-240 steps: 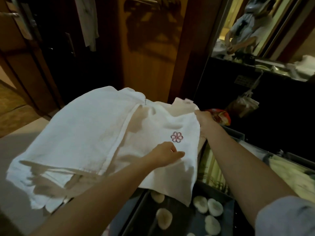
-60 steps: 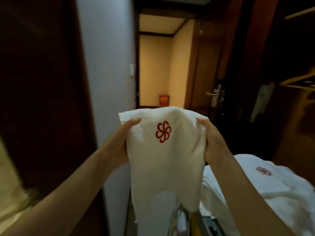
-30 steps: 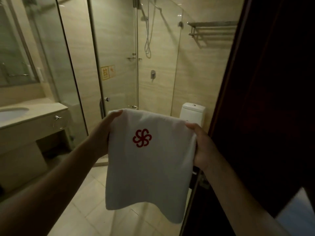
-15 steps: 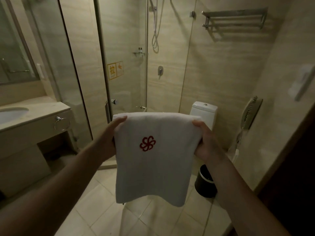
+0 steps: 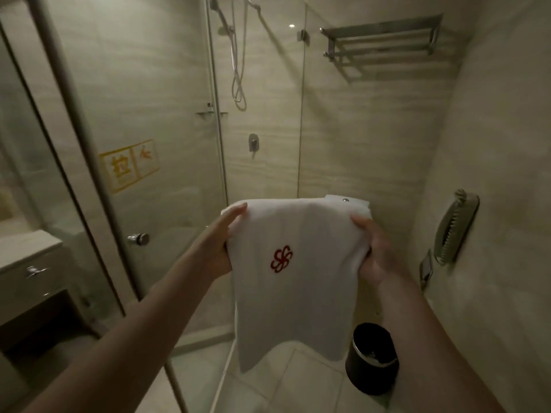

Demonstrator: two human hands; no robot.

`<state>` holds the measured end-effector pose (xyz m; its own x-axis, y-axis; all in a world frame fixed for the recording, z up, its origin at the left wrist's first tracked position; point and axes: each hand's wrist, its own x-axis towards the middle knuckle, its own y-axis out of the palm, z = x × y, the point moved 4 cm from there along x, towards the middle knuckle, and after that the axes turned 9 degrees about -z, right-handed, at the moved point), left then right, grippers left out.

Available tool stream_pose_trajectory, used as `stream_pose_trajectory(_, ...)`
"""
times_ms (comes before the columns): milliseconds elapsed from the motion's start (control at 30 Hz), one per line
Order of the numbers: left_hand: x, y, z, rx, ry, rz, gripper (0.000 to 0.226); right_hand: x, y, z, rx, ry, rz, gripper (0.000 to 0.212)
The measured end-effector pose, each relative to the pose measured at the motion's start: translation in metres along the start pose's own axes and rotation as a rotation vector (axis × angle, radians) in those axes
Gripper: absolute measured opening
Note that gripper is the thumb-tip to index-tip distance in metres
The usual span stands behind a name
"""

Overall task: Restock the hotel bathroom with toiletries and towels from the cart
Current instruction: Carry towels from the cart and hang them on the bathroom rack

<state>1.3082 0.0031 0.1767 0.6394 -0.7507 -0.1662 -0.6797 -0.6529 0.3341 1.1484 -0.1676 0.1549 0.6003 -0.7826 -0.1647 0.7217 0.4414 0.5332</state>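
The left hand [image 5: 222, 244] grips one side of a white towel [image 5: 298, 299], and the right hand [image 5: 376, 254] grips the other side, fingers curled on the cloth. The towel hangs down between them, its red flower mark facing the person. A white toilet tank [image 5: 346, 201] peeks over its top edge. A black bin [image 5: 371, 359] stands on the floor to the right, with something pale inside. A metal rack [image 5: 381, 40] sits high on the wall, and a glass shower door [image 5: 143, 210] stands to the left.

Towel [image 5: 298, 278] hangs mid-room between left hand [image 5: 220, 248] at left edge and right hand [image 5: 372, 254] at right edge. Shower stall [image 5: 185, 144] behind. Rack [image 5: 381, 40] high on wall, right of stall. Bin [image 5: 371, 357] on floor under right hand. Phone [image 5: 456, 228] on right wall. Vanity [image 5: 26, 248] far left.
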Motion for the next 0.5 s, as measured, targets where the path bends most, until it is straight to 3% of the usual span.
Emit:
stream_pose_trajectory(133, 0.068, 0.018, -0.008, 0.045, -0.059, 0.138, 0.039, 0.058, -0.005, 0.014, -0.016, -0.021, 0.014, 0.034)
stream_pose_trajectory(233, 0.123, 0.025, -0.006, 0.082, -0.079, 0.174, 0.066, 0.103, -0.019, 0.025, -0.051, -0.072, -0.050, 0.046)
stream_pose_trajectory(400, 0.215, 0.041, 0.000, 0.127, -0.065, 0.029, 0.024, 0.173, -0.036, 0.044, -0.104, -0.126, -0.080, 0.021)
stream_pose_trajectory(500, 0.272, 0.051, 0.000, 0.168, -0.100, 0.060, 0.018, 0.221, -0.034, 0.054, -0.163, -0.178, -0.091, 0.021)
